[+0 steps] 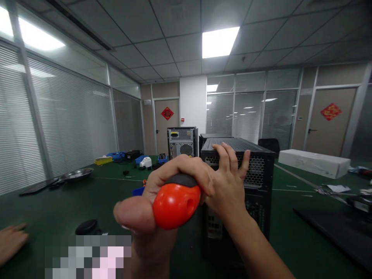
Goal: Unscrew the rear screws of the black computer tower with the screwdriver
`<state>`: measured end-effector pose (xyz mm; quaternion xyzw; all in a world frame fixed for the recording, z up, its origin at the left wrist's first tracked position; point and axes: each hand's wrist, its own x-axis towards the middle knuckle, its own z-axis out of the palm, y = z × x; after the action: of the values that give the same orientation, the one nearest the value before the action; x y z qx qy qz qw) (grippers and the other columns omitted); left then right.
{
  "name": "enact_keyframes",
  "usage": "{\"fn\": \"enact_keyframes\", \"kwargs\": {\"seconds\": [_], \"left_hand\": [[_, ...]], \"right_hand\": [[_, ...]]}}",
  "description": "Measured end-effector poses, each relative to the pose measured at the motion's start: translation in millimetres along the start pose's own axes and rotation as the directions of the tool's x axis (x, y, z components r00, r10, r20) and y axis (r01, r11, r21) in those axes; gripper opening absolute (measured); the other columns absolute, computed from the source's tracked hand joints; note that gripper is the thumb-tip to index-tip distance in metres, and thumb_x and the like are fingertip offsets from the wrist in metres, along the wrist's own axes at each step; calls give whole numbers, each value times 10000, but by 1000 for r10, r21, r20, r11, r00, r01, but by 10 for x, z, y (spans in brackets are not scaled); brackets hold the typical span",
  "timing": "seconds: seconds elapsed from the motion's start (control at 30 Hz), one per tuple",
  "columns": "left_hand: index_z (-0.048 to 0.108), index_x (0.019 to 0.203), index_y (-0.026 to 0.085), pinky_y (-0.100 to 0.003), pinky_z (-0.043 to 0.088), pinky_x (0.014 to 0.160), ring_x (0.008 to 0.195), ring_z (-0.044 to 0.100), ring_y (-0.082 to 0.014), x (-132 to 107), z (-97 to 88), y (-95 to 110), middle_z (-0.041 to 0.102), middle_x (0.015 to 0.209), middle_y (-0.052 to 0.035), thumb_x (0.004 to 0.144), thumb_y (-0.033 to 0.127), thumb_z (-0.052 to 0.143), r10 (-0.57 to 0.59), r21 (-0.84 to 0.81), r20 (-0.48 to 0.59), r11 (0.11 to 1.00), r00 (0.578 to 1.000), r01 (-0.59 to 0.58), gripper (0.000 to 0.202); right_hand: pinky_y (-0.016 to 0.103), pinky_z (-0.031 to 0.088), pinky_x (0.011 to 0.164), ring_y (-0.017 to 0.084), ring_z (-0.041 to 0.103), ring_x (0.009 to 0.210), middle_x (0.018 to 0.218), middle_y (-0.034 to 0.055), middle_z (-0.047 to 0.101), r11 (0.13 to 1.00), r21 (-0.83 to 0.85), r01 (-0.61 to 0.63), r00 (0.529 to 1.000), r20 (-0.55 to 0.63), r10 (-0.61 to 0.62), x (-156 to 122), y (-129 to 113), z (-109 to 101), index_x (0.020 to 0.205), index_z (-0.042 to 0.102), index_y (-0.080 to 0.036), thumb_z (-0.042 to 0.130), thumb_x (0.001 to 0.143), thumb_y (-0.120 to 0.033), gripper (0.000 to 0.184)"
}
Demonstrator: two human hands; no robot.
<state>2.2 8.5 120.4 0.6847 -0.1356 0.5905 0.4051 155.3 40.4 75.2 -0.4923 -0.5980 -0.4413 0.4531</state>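
My left hand (171, 197) is closed around a screwdriver (176, 205); its rounded orange-red and black handle end faces me, with a small hole in it. The shaft is hidden behind the fist. Just to the right, the fingers of my right hand (228, 182) are spread upward against the top rear edge of a black computer case (240, 145). Its thumb side is hidden behind my left hand, so I cannot see what lies there. Honeycomb mesh covers the upper face of the case below the fingers.
A second computer case (182, 141) stands behind. A long white box (314, 162) lies at right, with a dark panel (334, 232) nearer. A metal bowl (78, 174) and a round black object (87, 227) sit at left. Another person's hand (11, 242) rests at the left edge.
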Motion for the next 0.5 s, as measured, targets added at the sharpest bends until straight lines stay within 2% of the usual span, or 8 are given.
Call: {"fn": "enact_keyframes", "kwargs": {"seconds": [0.07, 0.17, 0.23, 0.4, 0.5], "left_hand": [[673, 794, 141, -363, 452, 708, 687, 548, -190, 4, 0, -33, 565, 734, -51, 944, 747, 414, 24, -19, 17, 1000, 1000, -23, 675], [659, 742, 169, -338, 463, 708, 631, 530, -162, 18, -19, -81, 557, 676, -20, 975, 492, 601, 44, 28, 24, 999, 999, -44, 402], [644, 711, 180, -324, 470, 711, 608, 520, -149, 23, -35, -97, 547, 644, -2, 969, 358, 647, 24, 67, 18, 997, 1000, -25, 313], [599, 708, 184, -306, 462, 668, 583, 490, -136, 21, -63, -110, 529, 627, 19, 868, 305, 778, 39, 59, 8, 998, 999, -39, 269], [580, 815, 198, -286, 433, 630, 578, 479, -131, 32, -81, -115, 551, 635, 27, 866, 384, 780, -9, -8, 41, 1000, 999, 9, 277]], "right_hand": [[697, 41, 1210, 375, 332, 1464, 1490, 129, 421, 1000, 26, 7, 1000, -7, -7, 3, 8, -14, 1082, 748, -277, 660, 869, -288, 231], [693, 33, 1212, 358, 335, 1464, 1482, 111, 440, 997, 70, 15, 1000, -23, -14, 6, 17, -27, 1038, 755, -267, 587, 909, -293, 213], [688, 27, 1216, 352, 332, 1465, 1480, 100, 442, 997, 81, 12, 1000, -20, -11, 6, 17, -30, 1027, 755, -263, 585, 898, -268, 214], [667, -2, 1227, 349, 315, 1473, 1493, 84, 426, 997, 71, -5, 1000, 21, 4, 8, 16, -55, 1056, 743, -275, 649, 822, -230, 257], [663, -16, 1227, 354, 319, 1470, 1485, 88, 435, 996, 88, -3, 999, 44, -1, 11, 25, -85, 1137, 716, -285, 683, 788, -283, 351]]}}
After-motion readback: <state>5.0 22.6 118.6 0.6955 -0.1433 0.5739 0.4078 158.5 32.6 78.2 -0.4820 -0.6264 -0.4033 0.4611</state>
